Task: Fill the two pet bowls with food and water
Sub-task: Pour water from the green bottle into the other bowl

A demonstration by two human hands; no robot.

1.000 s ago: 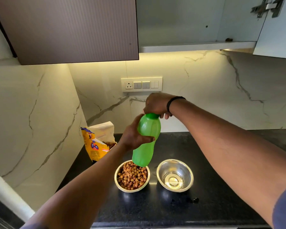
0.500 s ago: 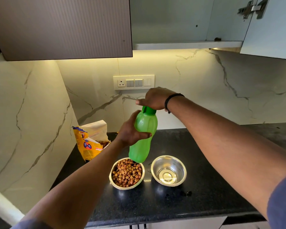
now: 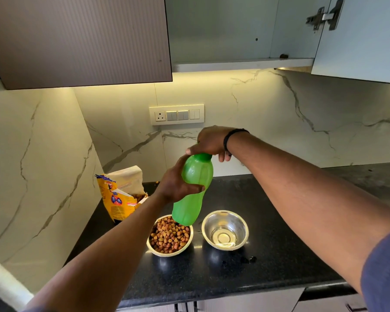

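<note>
Kibble-filled bowl [image 3: 169, 235] beside water bowl [image 3: 225, 229]; green bottle [image 3: 193, 192] tilted above

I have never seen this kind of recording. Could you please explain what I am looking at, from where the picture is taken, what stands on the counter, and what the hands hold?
There is no machine here: a person works with two bare hands, and one camera worn on the head looks forward and down, so the arms reach in from below.

The left hand grips the body of a green bottle, held above the counter. The right hand grips its green cap from above.

On the black counter stand two metal bowls side by side. The left bowl is full of brown pet food. The right bowl seems to hold a little water at the bottom. Behind them, near the wall, stands an opened yellow food bag.
</note>
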